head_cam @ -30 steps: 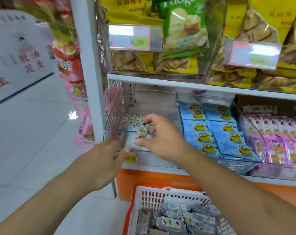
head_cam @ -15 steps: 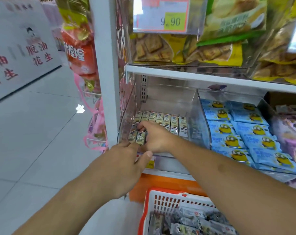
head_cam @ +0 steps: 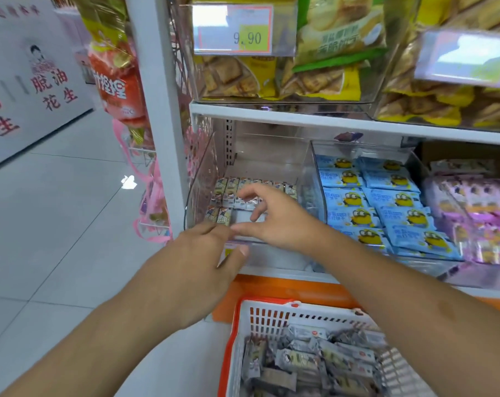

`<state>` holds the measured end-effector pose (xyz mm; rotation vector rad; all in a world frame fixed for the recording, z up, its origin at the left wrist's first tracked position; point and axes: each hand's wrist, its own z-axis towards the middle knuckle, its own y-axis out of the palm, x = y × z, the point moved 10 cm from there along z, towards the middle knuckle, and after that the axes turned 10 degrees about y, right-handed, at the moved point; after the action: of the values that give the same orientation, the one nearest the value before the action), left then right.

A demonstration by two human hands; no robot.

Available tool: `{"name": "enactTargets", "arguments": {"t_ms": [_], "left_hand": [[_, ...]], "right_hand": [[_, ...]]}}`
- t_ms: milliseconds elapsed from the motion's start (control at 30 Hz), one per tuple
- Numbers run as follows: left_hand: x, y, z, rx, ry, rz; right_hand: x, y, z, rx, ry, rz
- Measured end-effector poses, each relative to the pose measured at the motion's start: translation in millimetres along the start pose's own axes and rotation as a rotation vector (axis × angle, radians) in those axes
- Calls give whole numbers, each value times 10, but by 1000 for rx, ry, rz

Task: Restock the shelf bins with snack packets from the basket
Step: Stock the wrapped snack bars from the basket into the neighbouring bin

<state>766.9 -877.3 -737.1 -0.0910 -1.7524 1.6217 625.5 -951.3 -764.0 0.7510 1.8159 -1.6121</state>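
Note:
A clear shelf bin [head_cam: 271, 156] stands at the left end of the lower shelf. Small grey-and-yellow snack packets [head_cam: 228, 193] lie in a row across it, with two more [head_cam: 218, 216] in front at the left. My right hand [head_cam: 274, 222] hovers over the packets with fingers spread and loosely bent, holding nothing. My left hand [head_cam: 203, 270] reaches to the bin's front rim, fingertips touching it, thumb stretched out below. A white basket with an orange rim [head_cam: 260, 313] sits below, full of the same kind of packets [head_cam: 308, 359].
Blue cartoon packets [head_cam: 386, 207] fill the neighbouring bin, pink ones [head_cam: 477, 207] the bin beyond. Yellow and green biscuit bags [head_cam: 314, 78] sit in the upper-shelf bins behind a price tag [head_cam: 233, 30]. A white shelf post [head_cam: 154, 110] stands left, with tiled aisle floor [head_cam: 57, 224] beyond.
My right hand has lifted off the front packets and spread its fingers above the row. The view has moved closer to the bin. My left hand stays at the front rim.

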Motion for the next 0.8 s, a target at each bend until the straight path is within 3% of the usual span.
{"name": "enactTargets", "arguments": {"t_ms": [133, 267, 400, 567, 667, 800], "left_hand": [[284, 148, -157, -120, -1, -1], [178, 636, -209, -317, -37, 135], [90, 1386, -422, -553, -69, 144], [-175, 2279, -878, -806, -262, 23], [-350, 2527, -940, -801, -295, -18], [-292, 2460, -851, -775, -269, 4]], "right_hand": [[85, -174, -718, 33, -30, 199], [773, 169, -1324, -55, 141, 219], [1854, 1078, -1915, -355, 359, -55], [2613, 1910, -2469, -686, 441, -420], [2805, 2111, -2568, -688, 487, -417], [2911, 2215, -2537, -600, 597, -220]]}}
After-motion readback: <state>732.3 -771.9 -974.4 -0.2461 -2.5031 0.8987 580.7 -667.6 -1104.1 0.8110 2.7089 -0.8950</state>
